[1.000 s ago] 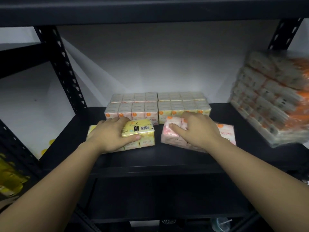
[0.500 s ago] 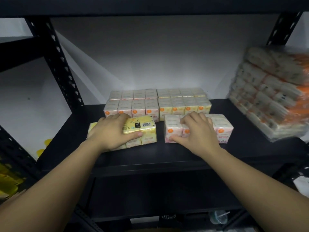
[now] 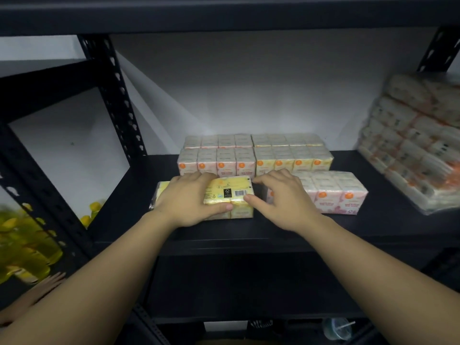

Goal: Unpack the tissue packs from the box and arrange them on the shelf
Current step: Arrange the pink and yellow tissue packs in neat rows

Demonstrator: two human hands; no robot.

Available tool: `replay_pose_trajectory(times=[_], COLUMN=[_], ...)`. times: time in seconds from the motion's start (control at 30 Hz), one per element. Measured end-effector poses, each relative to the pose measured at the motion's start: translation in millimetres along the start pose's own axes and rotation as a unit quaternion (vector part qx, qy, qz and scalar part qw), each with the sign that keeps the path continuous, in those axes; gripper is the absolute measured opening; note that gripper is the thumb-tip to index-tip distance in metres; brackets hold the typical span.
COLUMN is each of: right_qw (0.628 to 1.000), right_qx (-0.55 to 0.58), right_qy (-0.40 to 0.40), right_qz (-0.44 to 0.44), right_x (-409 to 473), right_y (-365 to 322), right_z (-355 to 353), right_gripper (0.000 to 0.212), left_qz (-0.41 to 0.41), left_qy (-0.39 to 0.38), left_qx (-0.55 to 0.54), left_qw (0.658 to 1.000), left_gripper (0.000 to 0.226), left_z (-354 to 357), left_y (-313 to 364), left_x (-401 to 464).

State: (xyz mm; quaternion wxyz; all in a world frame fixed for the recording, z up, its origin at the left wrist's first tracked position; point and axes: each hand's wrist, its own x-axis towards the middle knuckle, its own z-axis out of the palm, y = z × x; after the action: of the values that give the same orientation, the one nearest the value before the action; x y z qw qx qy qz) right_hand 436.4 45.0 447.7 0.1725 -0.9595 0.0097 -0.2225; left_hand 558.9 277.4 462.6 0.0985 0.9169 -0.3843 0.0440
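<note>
Yellow tissue pack (image 3: 230, 195), light, soft, slippery-wrapped and best taken by its short ends, is gripped under left hand (image 3: 191, 199) on shelf (image 3: 273, 227), right hand (image 3: 283, 199) loosely spread beside it.

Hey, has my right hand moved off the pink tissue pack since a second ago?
Yes. The right hand has slid left off the pink tissue pack, judged against the back row of packs, and now touches the yellow tissue pack.

Bare shelf (image 3: 273, 227) lies open in front of the packs; the wrapped stack (image 3: 418, 143) blocks the right end.
</note>
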Motion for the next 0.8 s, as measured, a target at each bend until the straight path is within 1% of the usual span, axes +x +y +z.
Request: replay_pose_trajectory(times=[0.17, 0.27, 0.3, 0.37, 0.43, 0.53, 0.57, 0.67, 0.8], right_qw=[1.000, 0.998, 0.997, 0.996, 0.996, 0.998, 0.998, 0.998, 0.997], right_qx=[0.020, 0.032, 0.027, 0.020, 0.025, 0.028, 0.029, 0.030, 0.041], right_qy=[-0.009, -0.045, -0.063, -0.087, -0.077, -0.045, -0.039, -0.043, -0.064], right_qz=[-0.008, -0.022, -0.027, -0.029, -0.029, -0.033, -0.033, -0.028, -0.025], right_x=[0, 2, 2, 3, 4, 6, 7, 11, 9], right_y=[-5, -5, -5, -6, -8, -15, -18, -27, -37], right_z=[-10, -13, -12, -10, -8, -8, -7, -3, 5], right_gripper=[0.055, 0.059, 0.061, 0.063, 0.061, 0.060, 0.059, 0.058, 0.056], left_qz=[-0.011, -0.011, -0.013, -0.021, -0.037, -0.098, -0.121, -0.176, -0.188], left_qy=[-0.042, -0.065, -0.069, -0.077, -0.083, -0.098, -0.096, -0.106, -0.186], left_qx=[-0.052, -0.065, -0.065, -0.060, -0.062, -0.035, -0.017, -0.007, 0.006], left_qw=[0.998, 0.996, 0.995, 0.995, 0.994, 0.990, 0.988, 0.979, 0.964], left_gripper=[0.093, 0.086, 0.088, 0.100, 0.103, 0.087, 0.087, 0.105, 0.112], left_z=[-9, -17, -18, -21, -27, -39, -41, -44, -56], left_y=[-2, 1, 1, 1, 1, 5, 6, 8, 14], left_x=[0, -1, -1, -3, -5, -8, -8, -7, -3])
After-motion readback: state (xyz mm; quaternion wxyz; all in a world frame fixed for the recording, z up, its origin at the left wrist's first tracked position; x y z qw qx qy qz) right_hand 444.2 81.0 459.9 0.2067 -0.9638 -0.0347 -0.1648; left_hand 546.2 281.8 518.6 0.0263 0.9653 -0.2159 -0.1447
